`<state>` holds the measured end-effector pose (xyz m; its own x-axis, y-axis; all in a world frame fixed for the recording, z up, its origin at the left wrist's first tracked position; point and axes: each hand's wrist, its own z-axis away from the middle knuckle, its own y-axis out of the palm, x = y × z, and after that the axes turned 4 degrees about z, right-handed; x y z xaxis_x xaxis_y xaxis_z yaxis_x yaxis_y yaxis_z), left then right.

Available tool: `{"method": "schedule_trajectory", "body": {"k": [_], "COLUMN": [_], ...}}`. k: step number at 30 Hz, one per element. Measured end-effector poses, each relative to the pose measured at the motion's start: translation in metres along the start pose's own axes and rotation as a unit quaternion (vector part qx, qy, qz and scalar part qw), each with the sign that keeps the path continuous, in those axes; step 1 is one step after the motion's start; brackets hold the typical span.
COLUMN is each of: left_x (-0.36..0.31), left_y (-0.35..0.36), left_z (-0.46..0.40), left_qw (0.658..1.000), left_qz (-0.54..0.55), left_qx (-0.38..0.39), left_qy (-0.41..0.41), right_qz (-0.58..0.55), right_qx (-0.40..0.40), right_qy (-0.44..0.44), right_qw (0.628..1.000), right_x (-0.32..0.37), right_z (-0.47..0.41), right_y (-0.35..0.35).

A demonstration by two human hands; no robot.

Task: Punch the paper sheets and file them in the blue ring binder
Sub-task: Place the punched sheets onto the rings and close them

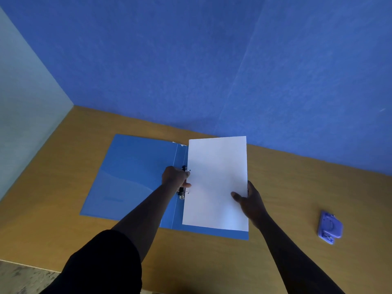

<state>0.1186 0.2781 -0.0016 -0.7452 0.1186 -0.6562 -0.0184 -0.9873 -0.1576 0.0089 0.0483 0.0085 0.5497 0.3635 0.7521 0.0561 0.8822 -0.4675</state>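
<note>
The blue ring binder (131,177) lies open on the wooden table (297,187). White paper sheets (216,183) lie over its right half, their left edge at the metal ring mechanism (182,193). My left hand (175,177) grips the ring mechanism beside the sheets' left edge, thumb touching the paper. My right hand (249,200) holds the sheets' right edge, thumb on top and fingers underneath. The sheets hide the binder's right cover except for a strip along the bottom.
A purple hole punch (329,227) lies on the table at the right, apart from the binder. A blue wall rises right behind the table; a pale wall stands at the left. The table's front edge runs at the lower left.
</note>
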Motion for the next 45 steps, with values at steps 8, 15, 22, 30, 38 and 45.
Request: {"method": "schedule_trajectory", "body": {"k": [8, 15, 22, 30, 38, 45], "left_x": [0.003, 0.007, 0.008, 0.009, 0.009, 0.01], "left_y": [-0.002, 0.004, 0.003, 0.004, 0.007, 0.008], "left_z": [0.013, 0.007, -0.006, -0.007, 0.001, 0.002], "left_qw": [0.999, 0.999, 1.0, 0.999, 0.998, 0.998], "left_qz": [-0.01, 0.004, 0.022, 0.005, 0.002, 0.001], "left_qx": [0.048, 0.007, 0.002, -0.021, -0.045, -0.056], "left_qy": [0.02, 0.048, 0.023, 0.027, 0.037, 0.039], "right_qz": [-0.01, 0.005, 0.027, 0.058, 0.053, 0.046], "right_qx": [0.003, -0.016, -0.017, -0.023, -0.038, -0.049], "right_qy": [-0.009, 0.0, -0.004, -0.006, 0.007, -0.002], "right_qw": [1.0, 1.0, 0.999, 0.998, 0.998, 0.998], "right_x": [-0.004, -0.004, 0.003, 0.005, 0.004, 0.011], "right_z": [0.005, 0.003, 0.002, -0.001, 0.001, 0.002], "right_y": [0.001, 0.004, 0.009, 0.009, 0.009, 0.01]}}
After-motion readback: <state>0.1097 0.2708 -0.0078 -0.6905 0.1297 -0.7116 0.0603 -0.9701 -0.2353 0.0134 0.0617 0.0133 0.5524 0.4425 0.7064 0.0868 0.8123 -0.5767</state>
